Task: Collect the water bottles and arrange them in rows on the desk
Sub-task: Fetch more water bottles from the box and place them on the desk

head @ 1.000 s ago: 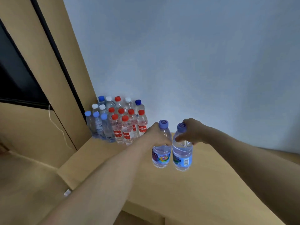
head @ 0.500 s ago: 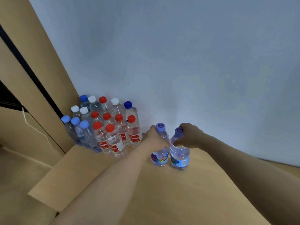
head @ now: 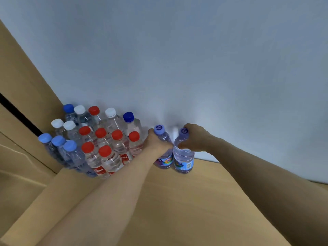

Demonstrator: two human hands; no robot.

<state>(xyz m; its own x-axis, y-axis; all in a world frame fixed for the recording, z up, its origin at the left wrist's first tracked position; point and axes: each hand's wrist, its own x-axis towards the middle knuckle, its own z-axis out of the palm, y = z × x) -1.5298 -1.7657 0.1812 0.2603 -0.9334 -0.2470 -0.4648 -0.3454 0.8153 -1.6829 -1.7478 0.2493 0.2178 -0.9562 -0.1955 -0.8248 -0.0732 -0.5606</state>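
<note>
Just right of the packed block of red-, white- and blue-capped clear bottles [head: 106, 157] on the tan bench [head: 177, 210], my left grip [head: 156, 144] holds one upright lilac-capped plastic bottle [head: 164, 160] by its shoulder, my right grip [head: 195, 139] its twin [head: 183, 162] alongside, the block nearer my left.

A rainbow-patterned purple label is borne by the left lilac-capped bottle [head: 164, 159] and a blue label by the right lilac-capped bottle [head: 184, 157], while red, white, pale blue and dark blue caps are seen on the clustered bottles [head: 106, 157], against a tan desk [head: 177, 210] and a grey-blue wall [head: 177, 59].
</note>
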